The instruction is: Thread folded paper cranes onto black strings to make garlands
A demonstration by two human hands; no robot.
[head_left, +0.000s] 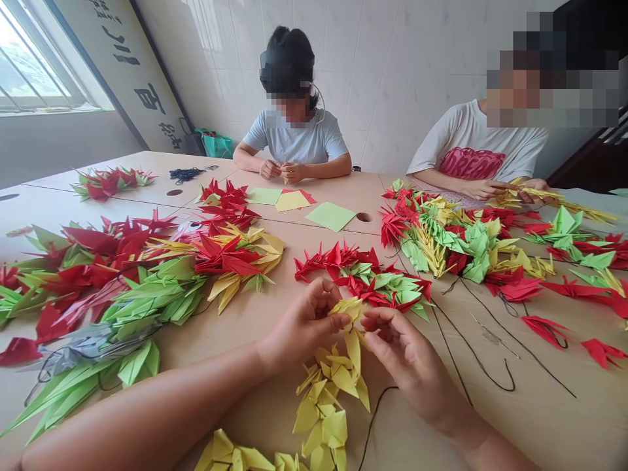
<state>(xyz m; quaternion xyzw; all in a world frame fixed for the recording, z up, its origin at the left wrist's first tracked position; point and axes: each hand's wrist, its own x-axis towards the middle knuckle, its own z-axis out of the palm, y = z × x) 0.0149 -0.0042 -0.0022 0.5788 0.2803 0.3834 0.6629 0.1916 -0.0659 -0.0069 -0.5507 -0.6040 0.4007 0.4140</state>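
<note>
My left hand point(307, 324) pinches a yellow origami crane point(349, 307) between thumb and fingers at the upper end of a string of cranes. From the other side my right hand point(409, 356) has its bent fingers closed at the same yellow paper; whether thread lies between the fingertips is hidden. Below both hands the yellow crane string point(321, 418) hangs down and curves left along the near table edge. A black cord point(375, 418) trails beside it. Just beyond my hands lies a bunch of red and green cranes point(366, 271).
Piles of red, green and yellow cranes lie at left point(161, 281) and right point(441, 229). Square paper sheets point(331, 216) and loose black cords point(490, 327) rest on the table point(275, 405). Two people sit opposite; the right one holds a yellow bundle point(554, 199).
</note>
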